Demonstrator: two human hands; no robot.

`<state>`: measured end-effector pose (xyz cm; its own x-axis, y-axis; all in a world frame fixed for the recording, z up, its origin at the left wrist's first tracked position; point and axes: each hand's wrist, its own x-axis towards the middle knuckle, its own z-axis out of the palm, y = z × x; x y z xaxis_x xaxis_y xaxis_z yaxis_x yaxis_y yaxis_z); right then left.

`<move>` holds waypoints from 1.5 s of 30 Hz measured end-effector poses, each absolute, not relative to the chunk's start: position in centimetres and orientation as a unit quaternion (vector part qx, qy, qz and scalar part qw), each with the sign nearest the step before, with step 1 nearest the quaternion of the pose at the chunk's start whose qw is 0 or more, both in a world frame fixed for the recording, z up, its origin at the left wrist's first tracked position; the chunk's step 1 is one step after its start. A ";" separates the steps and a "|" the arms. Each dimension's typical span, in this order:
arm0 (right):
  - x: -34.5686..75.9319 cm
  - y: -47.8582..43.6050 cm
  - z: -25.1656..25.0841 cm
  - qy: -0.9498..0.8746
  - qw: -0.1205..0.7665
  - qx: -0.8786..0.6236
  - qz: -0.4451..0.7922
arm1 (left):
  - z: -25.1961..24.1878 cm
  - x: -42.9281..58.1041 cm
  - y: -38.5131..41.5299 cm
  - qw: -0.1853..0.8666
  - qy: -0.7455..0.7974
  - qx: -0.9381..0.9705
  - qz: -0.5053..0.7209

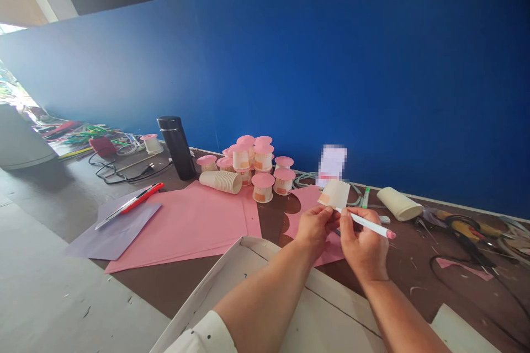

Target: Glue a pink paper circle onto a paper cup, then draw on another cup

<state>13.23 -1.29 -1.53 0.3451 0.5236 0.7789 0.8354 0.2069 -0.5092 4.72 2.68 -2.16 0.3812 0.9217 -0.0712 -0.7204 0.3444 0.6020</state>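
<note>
My left hand (pixel 312 234) is closed on a small white paper cup (pixel 338 193), turned upside down, with an orange patch on its side. In my right hand (pixel 366 248) is a white marker (pixel 372 224) with a pink end; its tip is at the lower edge of the cup, and I cannot tell whether it touches. Beneath both hands lies a pink sheet (pixel 306 207) with round pieces cut out of it. To the left stand several cups topped with pink discs (pixel 263 179), some piled on others, many showing orange patches. A nested stack of plain paper cups (pixel 219 181) lies beside them.
Pink sheets (pixel 199 220), purple paper (pixel 120 229) and a red utility knife (pixel 138 199) lie left. A black bottle (pixel 177 149) stands behind. A larger cup (pixel 399 204) and tangled cables (pixel 464 231) lie right. Under my forearms is a white tray-like board (pixel 232 281).
</note>
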 end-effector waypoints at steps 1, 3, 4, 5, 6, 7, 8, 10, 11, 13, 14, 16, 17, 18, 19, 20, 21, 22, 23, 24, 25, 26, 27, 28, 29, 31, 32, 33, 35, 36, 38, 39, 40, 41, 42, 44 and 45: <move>13.3 -1.3 -1.6 -0.550 0.550 -0.614 -0.139 | -2.2 4.7 2.7 0.794 0.208 0.244 0.516; 13.3 -1.3 -1.7 -0.539 0.563 -0.612 -0.132 | -2.1 4.6 2.7 0.796 0.214 0.235 0.515; 13.4 -1.2 -1.7 -0.534 0.569 -0.611 -0.130 | -2.1 4.6 2.7 0.797 0.218 0.230 0.514; 13.4 -1.2 -1.8 -0.531 0.574 -0.610 -0.128 | -2.1 4.6 2.7 0.798 0.220 0.225 0.514; 13.4 -1.2 -1.9 -0.529 0.577 -0.610 -0.124 | -2.1 4.6 2.7 0.799 0.221 0.221 0.515; 13.4 -1.2 -1.9 -0.528 0.578 -0.610 -0.120 | -2.1 4.6 2.8 0.799 0.221 0.219 0.514; 13.4 -1.2 -1.9 -0.529 0.579 -0.610 -0.115 | -2.2 4.6 2.8 0.800 0.220 0.219 0.514; 13.4 -1.1 -1.9 -0.534 0.576 -0.609 -0.112 | -2.2 4.7 2.8 0.800 0.217 0.224 0.513; 13.3 -1.1 -1.9 -0.537 0.573 -0.608 -0.116 | -2.2 4.7 2.8 0.799 0.216 0.228 0.513; 13.2 -1.1 -1.8 -0.543 0.567 -0.606 -0.130 | -2.3 4.7 2.8 0.798 0.214 0.233 0.514; 13.2 -1.1 -1.8 -0.545 0.565 -0.604 -0.137 | -2.2 4.7 2.8 0.797 0.212 0.234 0.515; 13.1 -1.1 -1.7 -0.549 0.561 -0.603 -0.143 | -2.2 4.8 2.8 0.797 0.211 0.233 0.516; 13.1 -1.2 -1.7 -0.550 0.560 -0.603 -0.144 | -2.2 4.8 2.7 0.798 0.210 0.231 0.516; 13.1 -1.2 -1.7 -0.552 0.558 -0.603 -0.144 | -2.1 4.8 2.7 0.799 0.209 0.230 0.515; 13.2 -1.2 -1.7 -0.553 0.556 -0.604 -0.144 | -2.1 4.8 2.7 0.799 0.209 0.229 0.515; 13.2 -1.2 -1.7 -0.554 0.554 -0.605 -0.144 | -2.1 4.8 2.7 0.799 0.210 0.228 0.515; 13.2 -1.2 -1.7 -0.553 0.552 -0.607 -0.145 | -2.1 4.8 2.7 0.799 0.211 0.227 0.515; 13.3 -1.2 -1.7 -0.552 0.549 -0.610 -0.147 | -2.1 4.8 2.7 0.799 0.212 0.226 0.515; 13.3 -1.2 -1.7 -0.550 0.547 -0.613 -0.149 | -2.1 4.8 2.7 0.799 0.214 0.226 0.514; 13.3 -1.2 -1.8 -0.546 0.547 -0.616 -0.150 | -2.1 4.8 2.7 0.799 0.215 0.226 0.514; 13.3 -1.2 -1.8 -0.543 0.547 -0.619 -0.149 | -2.1 4.7 2.8 0.799 0.216 0.226 0.513; 13.3 -1.2 -1.8 -0.540 0.548 -0.621 -0.148 | -2.1 4.7 2.8 0.799 0.216 0.227 0.513; 13.3 -1.2 -1.8 -0.537 0.549 -0.624 -0.145 | -2.1 4.7 2.8 0.799 0.217 0.227 0.513; 13.3 -1.2 -1.8 -0.536 0.548 -0.626 -0.143 | -2.1 4.7 2.8 0.798 0.218 0.226 0.514; 13.3 -1.2 -1.9 -0.536 0.546 -0.629 -0.142 | -2.1 4.6 2.7 0.798 0.218 0.225 0.516; 13.3 -1.2 -1.9 -0.535 0.541 -0.633 -0.144 | -2.0 4.6 2.7 0.797 0.220 0.222 0.517; 13.3 -1.2 -1.9 -0.536 0.540 -0.633 -0.145 | -2.0 4.6 2.7 0.797 0.221 0.221 0.517; 13.3 -1.2 -1.9 -0.537 0.539 -0.632 -0.146 | -1.9 4.6 2.7 0.798 0.223 0.219 0.516; 13.3 -1.3 -1.8 -0.542 0.541 -0.626 -0.145 | -1.9 4.7 2.7 0.799 0.226 0.217 0.514; 13.3 -1.3 -1.7 -0.545 0.544 -0.621 -0.142 | -1.9 4.7 2.7 0.799 0.225 0.217 0.513; 13.2 -1.3 -1.6 -0.547 0.557 -0.610 -0.136 | -1.9 4.7 2.8 0.801 0.220 0.220 0.511; 13.2 -1.3 -1.5 -0.544 0.564 -0.607 -0.136 | -1.9 4.6 2.8 0.802 0.218 0.220 0.510; 13.2 -1.3 -1.4 -0.539 0.569 -0.605 -0.138 | -1.9 4.6 2.8 0.803 0.217 0.219 0.510; 13.2 -1.3 -1.4 -0.534 0.574 -0.605 -0.142 | -1.9 4.6 2.8 0.804 0.218 0.217 0.509; 13.2 -1.3 -1.3 -0.529 0.577 -0.605 -0.146 | -1.9 4.6 2.8 0.804 0.220 0.215 0.509; 13.2 -1.3 -1.3 -0.527 0.578 -0.605 -0.150 | -1.9 4.6 2.8 0.804 0.222 0.215 0.509; 13.2 -1.3 -1.3 -0.529 0.578 -0.603 -0.146 | -1.9 4.6 2.7 0.803 0.222 0.216 0.508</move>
